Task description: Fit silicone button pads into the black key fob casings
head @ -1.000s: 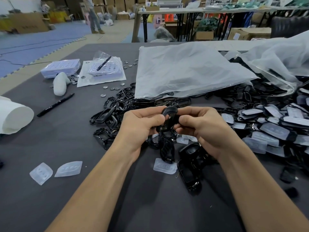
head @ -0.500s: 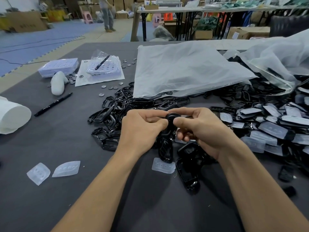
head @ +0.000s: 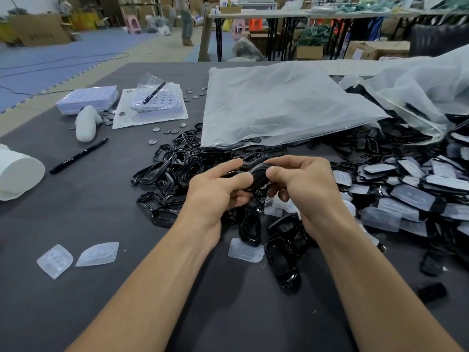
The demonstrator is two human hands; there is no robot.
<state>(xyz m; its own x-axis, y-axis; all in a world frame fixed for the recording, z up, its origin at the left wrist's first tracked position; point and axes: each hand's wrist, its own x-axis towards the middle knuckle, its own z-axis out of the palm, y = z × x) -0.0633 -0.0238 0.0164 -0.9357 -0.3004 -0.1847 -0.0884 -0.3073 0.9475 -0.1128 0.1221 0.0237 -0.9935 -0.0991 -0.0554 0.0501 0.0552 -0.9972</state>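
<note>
Both hands hold one black key fob casing above the middle of the table. My left hand grips its left side and my right hand grips its right side, thumbs on top. Whether a pad sits inside it is hidden by my fingers. Loose translucent silicone button pads lie on the dark mat: one just below my hands, two at the lower left. A pile of empty black casings lies left of my hands. Casings with pads fitted are heaped at the right.
A large clear plastic bag lies behind my hands, another at the far right. A black marker, a white roll, trays of parts and scattered coin cells are at the left. A person stands in the background.
Both hands have shifted slightly on the casing and turned it flatter, with my thumbs now pressing on its top. The view has tilted a little.
</note>
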